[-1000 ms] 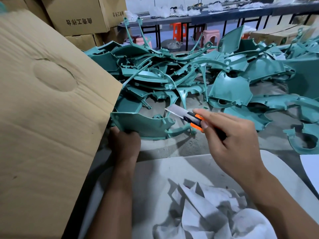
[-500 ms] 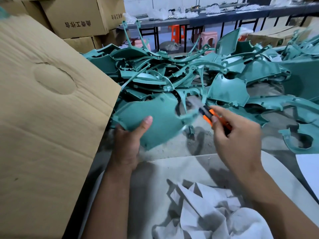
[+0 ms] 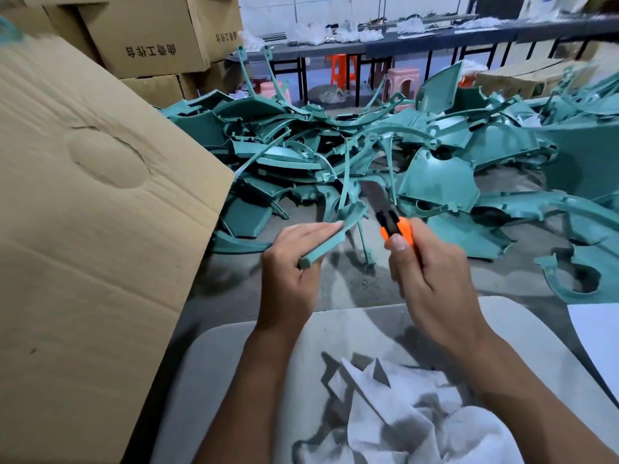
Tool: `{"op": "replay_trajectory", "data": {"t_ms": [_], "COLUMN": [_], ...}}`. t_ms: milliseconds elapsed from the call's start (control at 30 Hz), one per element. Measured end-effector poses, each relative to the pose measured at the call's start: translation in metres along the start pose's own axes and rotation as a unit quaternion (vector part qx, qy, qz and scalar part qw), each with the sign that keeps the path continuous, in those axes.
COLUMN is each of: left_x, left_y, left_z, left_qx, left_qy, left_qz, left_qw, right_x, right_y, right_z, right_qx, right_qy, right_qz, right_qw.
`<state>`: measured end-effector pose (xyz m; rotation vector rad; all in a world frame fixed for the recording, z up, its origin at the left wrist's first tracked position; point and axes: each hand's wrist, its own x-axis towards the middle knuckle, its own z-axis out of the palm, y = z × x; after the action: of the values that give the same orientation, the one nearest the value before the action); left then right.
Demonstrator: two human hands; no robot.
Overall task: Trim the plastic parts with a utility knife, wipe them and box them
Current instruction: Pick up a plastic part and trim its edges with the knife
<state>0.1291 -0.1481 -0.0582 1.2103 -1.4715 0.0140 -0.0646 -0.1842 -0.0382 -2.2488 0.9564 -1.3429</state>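
Landmark: pile of teal parts (image 3: 335,155). Just near of it, a bare strip of counter (image 3: 351,289) lies open for passage. Left of the pile, cardboard flap (image 3: 93,212) walls off that side. Near of the strip, crumpled cloth (image 3: 418,413). Loose teal part (image 3: 576,279) blocks far right.

Running off the left and bottom edges: cardboard flap (image 3: 83,229). Hiding inside the right hand (image 3: 432,272): most of the knife handle (image 3: 397,231). Blurring slightly: blade (image 3: 373,195).
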Motion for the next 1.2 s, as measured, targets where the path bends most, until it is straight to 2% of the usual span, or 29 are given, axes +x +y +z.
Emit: {"op": "replay_trajectory", "data": {"t_ms": [133,233,367,433,567,767,867,933,1033,1200], "left_x": [0.0,0.0,-0.001,-0.002,-0.004,-0.004,-0.004,-0.004,-0.007,-0.007], "left_y": [-0.006,-0.007,-0.009,-0.009,-0.008,0.001,0.006,0.009,0.011,0.013], "left_z": [-0.004,-0.006,-0.007,-0.005,-0.002,0.001,0.003,0.006,0.01,0.01], "left_qx": [0.032,0.057,0.069,0.059,0.045,0.0,-0.042,-0.06,-0.113,-0.148], "left_qy": [-0.004,-0.005,0.003,0.01,0.024,-0.003,0.025,0.031,0.04,0.048], "left_qz": [0.014,0.028,0.032,0.024,0.015,0.011,-0.028,-0.054,-0.119,-0.148], "left_qw": [0.999,0.998,0.997,0.998,0.999,1.0,0.998,0.996,0.986,0.977], "right_x": [-0.001,0.0,0.004,0.003,-0.001,0.004,0.006,0.005,0.001,0.006], "right_y": [0.006,0.014,0.022,0.017,0.002,0.019,0.021,0.014,0.001,0.006], "right_z": [0.002,-0.002,-0.006,-0.006,0.002,-0.004,-0.007,-0.007,0.003,0.007], "right_qx": [-0.058,-0.085,-0.141,-0.102,-0.071,-0.165,-0.165,-0.114,-0.072,-0.144], "right_qy": [-0.085,-0.097,-0.049,-0.034,-0.083,-0.003,0.056,0.067,0.011,0.044], "right_qz": [0.02,0.048,0.089,0.041,-0.034,0.053,0.089,0.023,-0.062,-0.01], "right_qw": [0.995,0.99,0.985,0.993,0.993,0.985,0.981,0.991,0.995,0.989]}}
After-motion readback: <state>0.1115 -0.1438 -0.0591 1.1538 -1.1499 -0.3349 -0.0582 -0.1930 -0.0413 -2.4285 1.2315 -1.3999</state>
